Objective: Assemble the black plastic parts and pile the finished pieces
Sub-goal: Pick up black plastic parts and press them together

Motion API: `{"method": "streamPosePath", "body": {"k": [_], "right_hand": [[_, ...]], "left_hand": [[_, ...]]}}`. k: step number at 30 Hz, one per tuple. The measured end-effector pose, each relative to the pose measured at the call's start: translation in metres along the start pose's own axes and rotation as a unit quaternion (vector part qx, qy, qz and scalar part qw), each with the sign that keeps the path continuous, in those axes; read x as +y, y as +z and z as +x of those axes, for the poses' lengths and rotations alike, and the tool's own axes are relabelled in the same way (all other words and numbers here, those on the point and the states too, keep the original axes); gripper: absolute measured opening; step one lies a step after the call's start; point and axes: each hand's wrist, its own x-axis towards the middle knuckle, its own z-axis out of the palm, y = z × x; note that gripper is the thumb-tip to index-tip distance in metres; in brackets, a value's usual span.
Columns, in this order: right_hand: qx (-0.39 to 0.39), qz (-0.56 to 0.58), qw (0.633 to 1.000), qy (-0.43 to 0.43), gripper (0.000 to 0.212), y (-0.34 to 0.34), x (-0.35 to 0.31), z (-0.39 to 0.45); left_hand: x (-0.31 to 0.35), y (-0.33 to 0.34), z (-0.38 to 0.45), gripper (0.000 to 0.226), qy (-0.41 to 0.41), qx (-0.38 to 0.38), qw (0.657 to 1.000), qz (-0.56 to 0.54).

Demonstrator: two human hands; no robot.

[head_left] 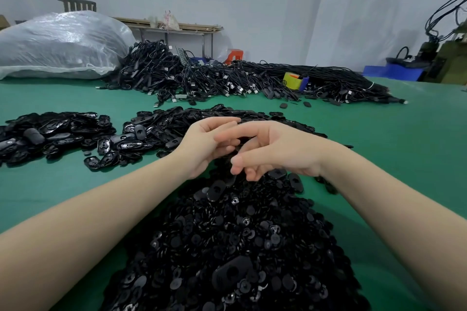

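Observation:
My left hand (207, 145) and my right hand (280, 151) meet at mid-table, fingers interlaced and blurred. Something dark shows between the fingers, but I cannot tell whether it is a held part or the heap behind. Right under the hands and toward me spreads a large heap of small black round parts (227, 247), with a few oval black shells (231, 275) lying on it. Behind the hands lies a pile of oval black shells (161, 129). Another pile of the same shells (50, 134) sits at the left.
The green table (404, 139) carries a long mass of black cables (227, 78) across the back, with a yellow and blue tape dispenser (294, 80) on it. A big clear plastic sack (58, 45) lies back left. Machines and blue bins stand at the far right.

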Motion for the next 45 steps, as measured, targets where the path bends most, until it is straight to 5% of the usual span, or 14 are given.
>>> {"method": "streamPosePath", "body": {"k": [8, 13, 18, 26, 28, 31, 34, 45], "right_hand": [[-0.041, -0.023, 0.998, 0.032, 0.02, 0.0, 0.006, 0.003], [0.022, 0.001, 1.0, -0.001, 0.018, -0.006, 0.008, 0.005], [-0.043, -0.032, 0.998, 0.026, 0.021, -0.012, 0.014, 0.003], [0.188, 0.079, 0.975, -0.088, 0.022, -0.016, 0.024, 0.014], [0.341, 0.024, 0.93, -0.132, 0.022, -0.01, 0.035, 0.018], [0.527, -0.149, 0.815, -0.19, 0.017, 0.007, 0.056, 0.021], [0.516, -0.239, 0.794, -0.216, 0.017, 0.013, 0.069, 0.022], [0.495, -0.26, 0.797, -0.228, 0.02, 0.011, 0.067, 0.023]], "left_hand": [[-0.004, -0.007, 0.005, 0.013, -0.024, -0.007, 0.999, -0.026], [-0.004, -0.007, 0.005, 0.019, -0.01, -0.021, 0.999, -0.048], [-0.006, -0.007, 0.006, 0.018, -0.013, -0.026, 0.999, -0.032], [-0.007, -0.007, 0.005, 0.016, -0.003, -0.035, 0.999, -0.019], [-0.007, -0.007, 0.007, 0.016, -0.009, -0.019, 1.0, -0.022], [-0.007, -0.007, 0.007, 0.011, -0.014, -0.013, 1.0, -0.01], [-0.008, -0.007, 0.008, 0.014, -0.012, -0.018, 1.0, 0.005], [-0.009, -0.007, 0.007, 0.021, -0.006, -0.039, 0.999, 0.003]]}}
